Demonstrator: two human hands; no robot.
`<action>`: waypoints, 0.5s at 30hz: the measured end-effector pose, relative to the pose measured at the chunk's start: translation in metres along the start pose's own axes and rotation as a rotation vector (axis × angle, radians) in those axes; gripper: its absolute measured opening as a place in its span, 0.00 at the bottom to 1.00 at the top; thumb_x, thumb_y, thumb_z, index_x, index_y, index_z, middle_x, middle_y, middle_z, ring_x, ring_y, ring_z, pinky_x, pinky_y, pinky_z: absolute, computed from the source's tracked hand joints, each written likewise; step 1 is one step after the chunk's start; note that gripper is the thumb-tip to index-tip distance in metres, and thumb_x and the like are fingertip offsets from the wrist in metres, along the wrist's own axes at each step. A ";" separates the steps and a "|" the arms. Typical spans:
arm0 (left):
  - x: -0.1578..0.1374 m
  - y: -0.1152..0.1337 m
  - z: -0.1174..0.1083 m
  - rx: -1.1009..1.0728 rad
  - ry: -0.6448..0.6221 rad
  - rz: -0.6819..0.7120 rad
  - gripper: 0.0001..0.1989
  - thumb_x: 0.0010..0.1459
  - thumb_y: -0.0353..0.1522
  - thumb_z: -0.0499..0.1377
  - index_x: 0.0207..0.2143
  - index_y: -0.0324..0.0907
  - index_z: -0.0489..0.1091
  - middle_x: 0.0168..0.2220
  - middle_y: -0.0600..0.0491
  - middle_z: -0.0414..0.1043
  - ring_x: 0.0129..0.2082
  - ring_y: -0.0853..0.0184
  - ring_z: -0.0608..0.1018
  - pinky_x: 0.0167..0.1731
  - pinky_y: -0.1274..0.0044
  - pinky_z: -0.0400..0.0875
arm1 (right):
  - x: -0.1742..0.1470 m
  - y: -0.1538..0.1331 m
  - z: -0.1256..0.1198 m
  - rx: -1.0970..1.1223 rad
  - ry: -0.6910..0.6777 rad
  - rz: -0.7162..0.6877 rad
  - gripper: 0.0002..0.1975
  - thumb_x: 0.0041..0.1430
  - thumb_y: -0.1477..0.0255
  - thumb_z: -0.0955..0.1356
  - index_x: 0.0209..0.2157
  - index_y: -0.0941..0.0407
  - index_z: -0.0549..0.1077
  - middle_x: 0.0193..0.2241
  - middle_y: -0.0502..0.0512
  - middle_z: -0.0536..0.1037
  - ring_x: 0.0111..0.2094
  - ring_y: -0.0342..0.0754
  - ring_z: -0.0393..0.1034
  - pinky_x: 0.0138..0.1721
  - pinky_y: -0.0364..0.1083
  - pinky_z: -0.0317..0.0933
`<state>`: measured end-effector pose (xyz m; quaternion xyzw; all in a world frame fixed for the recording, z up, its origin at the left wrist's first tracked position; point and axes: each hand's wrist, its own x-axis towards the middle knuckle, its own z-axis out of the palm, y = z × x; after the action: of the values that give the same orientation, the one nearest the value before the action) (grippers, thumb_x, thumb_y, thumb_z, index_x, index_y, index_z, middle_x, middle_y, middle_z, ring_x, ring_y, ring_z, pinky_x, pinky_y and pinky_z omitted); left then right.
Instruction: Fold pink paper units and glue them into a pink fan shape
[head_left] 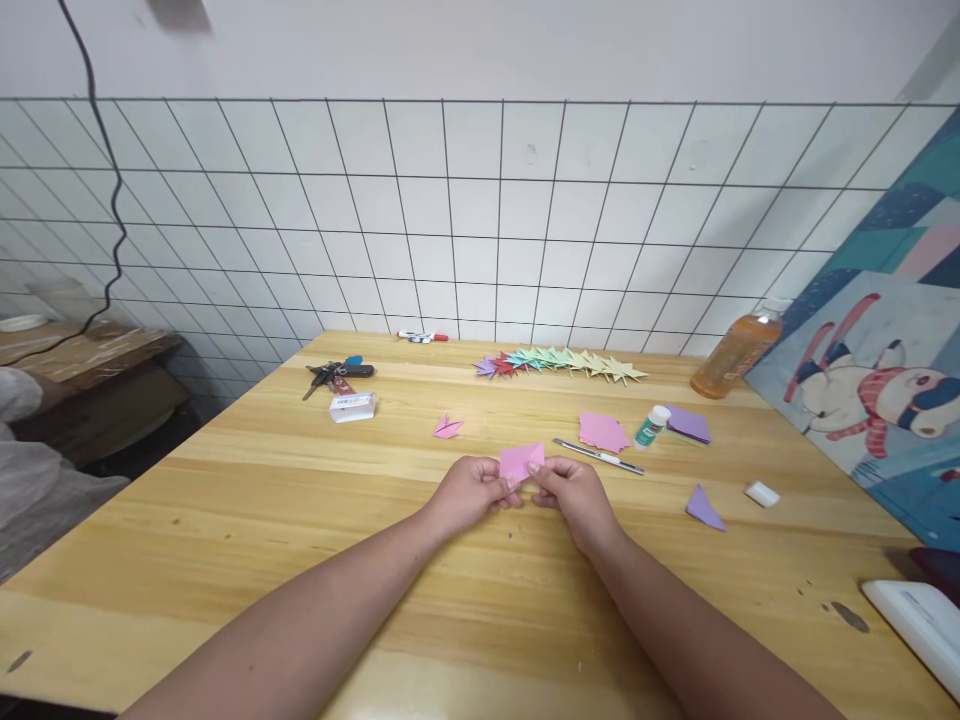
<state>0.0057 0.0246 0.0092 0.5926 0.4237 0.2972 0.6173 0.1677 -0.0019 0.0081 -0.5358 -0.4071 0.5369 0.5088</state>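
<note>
L hand (471, 492) & R hand (576, 498) both pinch the pink paper (519, 463) btwn thumbs & fingers, above the table (465, 640) & nearer than the folded pink pc (448, 428), so for a clean crease prob. best to align edges w/ L, then press w/ R thumb.

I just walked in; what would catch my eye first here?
Probably the pink paper held by the left hand and right hand over the wooden table. Behind it, a colourful row of folded paper lies near the tiled wall. At right is a bright animal picture.
</note>
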 end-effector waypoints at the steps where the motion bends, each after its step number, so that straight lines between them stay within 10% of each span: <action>1: 0.000 0.000 0.000 -0.001 0.004 -0.007 0.16 0.45 0.40 0.60 0.28 0.35 0.72 0.25 0.48 0.75 0.21 0.71 0.73 0.22 0.81 0.63 | 0.000 0.000 0.000 0.002 0.001 0.000 0.16 0.39 0.60 0.72 0.20 0.60 0.71 0.17 0.48 0.67 0.20 0.40 0.60 0.28 0.44 0.64; 15: -0.002 0.001 -0.003 0.005 0.008 0.041 0.18 0.45 0.41 0.61 0.31 0.35 0.72 0.24 0.48 0.75 0.20 0.72 0.73 0.23 0.81 0.64 | -0.004 -0.006 0.006 -0.193 -0.108 -0.051 0.14 0.41 0.63 0.71 0.28 0.59 0.73 0.25 0.52 0.75 0.26 0.44 0.67 0.27 0.42 0.62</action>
<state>0.0021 0.0243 0.0113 0.6016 0.4148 0.3112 0.6077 0.1617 -0.0046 0.0157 -0.5421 -0.4970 0.5102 0.4458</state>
